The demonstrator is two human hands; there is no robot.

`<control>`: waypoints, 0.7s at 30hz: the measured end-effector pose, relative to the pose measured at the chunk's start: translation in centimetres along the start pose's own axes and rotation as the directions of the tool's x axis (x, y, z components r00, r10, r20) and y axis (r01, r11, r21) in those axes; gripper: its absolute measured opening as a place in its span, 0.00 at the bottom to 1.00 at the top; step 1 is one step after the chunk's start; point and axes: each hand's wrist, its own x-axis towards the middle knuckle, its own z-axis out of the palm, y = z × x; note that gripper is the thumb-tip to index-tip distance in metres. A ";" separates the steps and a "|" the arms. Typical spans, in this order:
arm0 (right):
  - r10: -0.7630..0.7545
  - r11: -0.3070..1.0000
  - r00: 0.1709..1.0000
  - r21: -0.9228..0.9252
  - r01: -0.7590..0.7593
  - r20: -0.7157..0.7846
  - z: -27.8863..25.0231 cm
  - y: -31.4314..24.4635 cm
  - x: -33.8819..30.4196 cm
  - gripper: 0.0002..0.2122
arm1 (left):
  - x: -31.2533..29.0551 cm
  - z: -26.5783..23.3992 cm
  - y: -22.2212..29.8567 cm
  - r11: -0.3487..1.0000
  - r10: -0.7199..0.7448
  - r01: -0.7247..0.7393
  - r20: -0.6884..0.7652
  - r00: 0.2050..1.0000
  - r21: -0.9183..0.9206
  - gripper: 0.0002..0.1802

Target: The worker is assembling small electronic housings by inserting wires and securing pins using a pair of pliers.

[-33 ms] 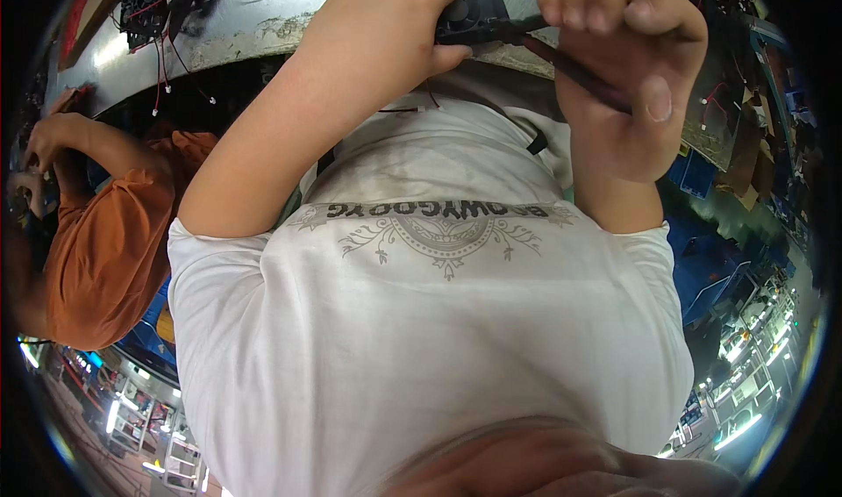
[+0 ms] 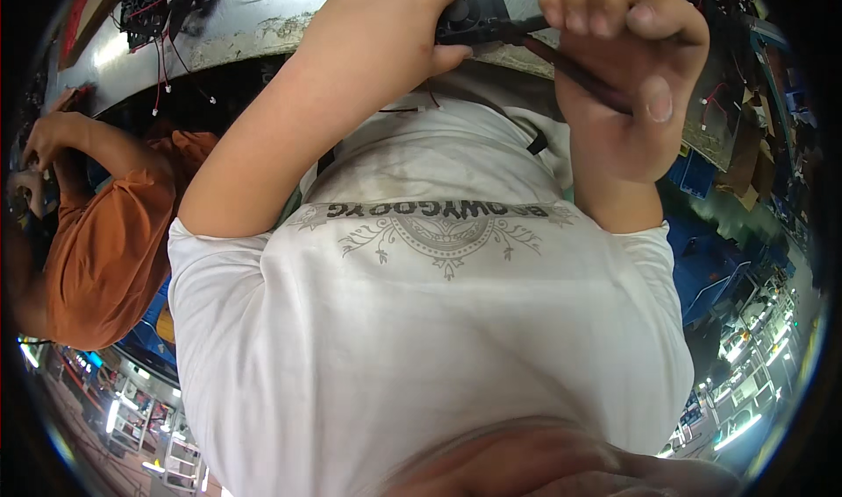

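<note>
A small square black fan (image 2: 476, 10) is gripped in my left hand (image 2: 377, 28) near the bench edge, thumb below it and fingers over its far side. My right hand (image 2: 627, 71) holds a dark hand tool (image 2: 583, 78) with two spread arms, looking like pliers or cutters. One arm lies under the curled fingers and the other crosses the palm toward the thumb. The arms come together at the fan's near right corner, where the tip seems to touch it. Darkness there hides the exact contact.
The metal bench (image 2: 237, 32) has a worn front edge. Several black fans (image 2: 149, 10) with red wires and white plugs lie at its left. A co-worker in an orange shirt (image 2: 110, 251) sits to my left. Blue bins (image 2: 693, 174) and cardboard (image 2: 750, 146) are on the right.
</note>
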 end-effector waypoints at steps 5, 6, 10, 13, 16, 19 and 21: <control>-0.213 0.786 0.952 0.540 0.300 -0.219 0.4 0.6 0.4 0.14 | -0.8 3.3 0.6 0.987 -0.005 0.032 -0.170 0.985 0.154 0.34; -0.096 0.920 0.962 0.346 0.184 -0.256 0.1 0.0 0.5 0.13 | -1.3 4.0 1.1 0.988 -0.010 0.036 -0.172 0.985 0.150 0.34; 0.090 0.995 0.893 0.086 -0.057 -0.440 -0.5 -0.8 1.8 0.10 | -1.4 3.9 2.0 0.986 -0.011 0.043 -0.196 0.981 0.160 0.33; 0.165 0.966 0.901 0.251 -0.064 -0.402 1.0 -1.9 1.7 0.13 | -1.4 3.2 1.1 0.991 -0.007 0.026 -0.133 0.991 0.135 0.32; -0.132 0.975 0.987 0.170 0.146 -0.089 -4.6 -3.9 1.0 0.20 | -1.7 0.7 0.0 0.988 -0.046 0.065 -0.135 0.990 0.142 0.31; -0.253 0.877 0.948 -0.369 0.309 0.193 -5.6 -3.6 1.2 0.22 | -2.0 -2.1 -4.1 0.988 -0.070 0.125 -0.465 0.883 0.088 0.33; -0.085 0.562 0.911 -0.736 0.378 0.404 -6.0 -2.6 1.1 0.25 | -1.3 -5.6 -8.2 0.970 0.013 0.166 -0.716 0.698 0.179 0.36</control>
